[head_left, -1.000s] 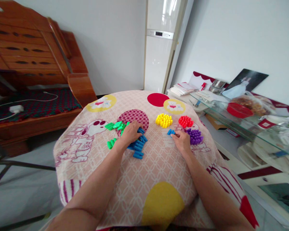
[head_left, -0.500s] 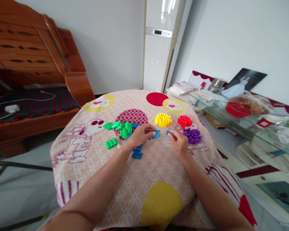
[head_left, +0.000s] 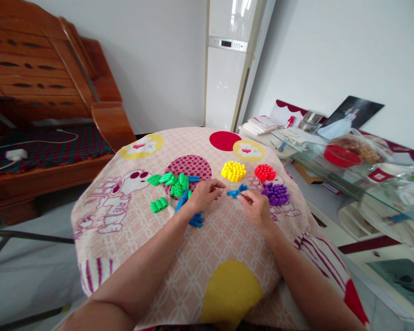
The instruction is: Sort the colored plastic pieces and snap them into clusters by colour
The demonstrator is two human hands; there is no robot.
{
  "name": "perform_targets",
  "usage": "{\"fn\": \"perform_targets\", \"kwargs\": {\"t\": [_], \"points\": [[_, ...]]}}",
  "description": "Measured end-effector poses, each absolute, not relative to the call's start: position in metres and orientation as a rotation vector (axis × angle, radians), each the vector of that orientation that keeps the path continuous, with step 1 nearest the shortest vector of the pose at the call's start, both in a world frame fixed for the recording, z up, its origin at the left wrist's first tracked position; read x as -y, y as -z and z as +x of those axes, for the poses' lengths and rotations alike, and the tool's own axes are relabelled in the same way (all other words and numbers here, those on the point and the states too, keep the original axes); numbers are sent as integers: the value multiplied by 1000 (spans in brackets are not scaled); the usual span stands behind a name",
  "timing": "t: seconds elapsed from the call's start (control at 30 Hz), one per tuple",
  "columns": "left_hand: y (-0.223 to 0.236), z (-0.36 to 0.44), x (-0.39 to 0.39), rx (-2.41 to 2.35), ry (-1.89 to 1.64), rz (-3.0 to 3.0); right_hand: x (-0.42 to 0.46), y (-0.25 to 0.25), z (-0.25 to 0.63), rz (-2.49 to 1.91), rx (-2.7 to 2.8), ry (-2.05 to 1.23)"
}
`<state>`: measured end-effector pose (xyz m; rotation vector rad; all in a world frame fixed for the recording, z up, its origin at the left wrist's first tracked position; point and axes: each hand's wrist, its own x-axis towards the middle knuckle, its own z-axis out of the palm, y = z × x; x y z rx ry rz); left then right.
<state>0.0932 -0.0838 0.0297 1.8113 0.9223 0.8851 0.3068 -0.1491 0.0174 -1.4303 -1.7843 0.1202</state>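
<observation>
Small blue plastic pieces (head_left: pixel 233 193) are bunched together at the fingertips of my right hand (head_left: pixel 255 205), whose thumb and fingers pinch them. My left hand (head_left: pixel 207 195) hovers just to their left, its fingers apart and nothing visible between them. More blue pieces (head_left: pixel 196 219) lie beneath and beside my left wrist, partly covered by it. Green ribbed pieces (head_left: pixel 179 185) are scattered farther left. A cluster of yellow pieces (head_left: pixel 233 171) sits beyond my hands. Red pieces (head_left: pixel 265 173) and purple pieces (head_left: pixel 276 194) stand grouped to the right of my right hand.
A patterned cloth (head_left: pixel 179 276) covers the round table. On the right is a glass shelf (head_left: pixel 376 184) bearing a red bowl (head_left: pixel 341 156) and papers. A wooden bench (head_left: pixel 44 92) stands at the left, and a tall white cabinet-like unit (head_left: pixel 226 82) at the back.
The blue pieces that were by my left fingers are now together at my right fingertips. My left hand has let go and its fingers have opened.
</observation>
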Motion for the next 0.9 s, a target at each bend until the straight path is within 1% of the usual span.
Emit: {"fn": "perform_targets", "kwargs": {"t": [0.13,0.33,0.4,0.53,0.7,0.8,0.9], "points": [[-35,77,75,-1147,-1087,1795,143,-12,317,-1662,1746,6],[-44,51,62,-1377,-1257,1808,136,-10,317,-1864,1790,85],[-48,42,59,-1458,-1261,1818,134,-9,316,-1887,1790,119],[-61,19,61,-1500,-1093,1955,133,-4,316,-1843,1752,227],[-76,-2,70,-1324,-678,2208,136,-3,315,-1626,1703,318],[-77,4,79,-1147,-506,2272,137,-5,312,-1558,1717,331],[-70,21,87,-1165,-402,2324,138,-6,311,-1523,1732,310]]}}
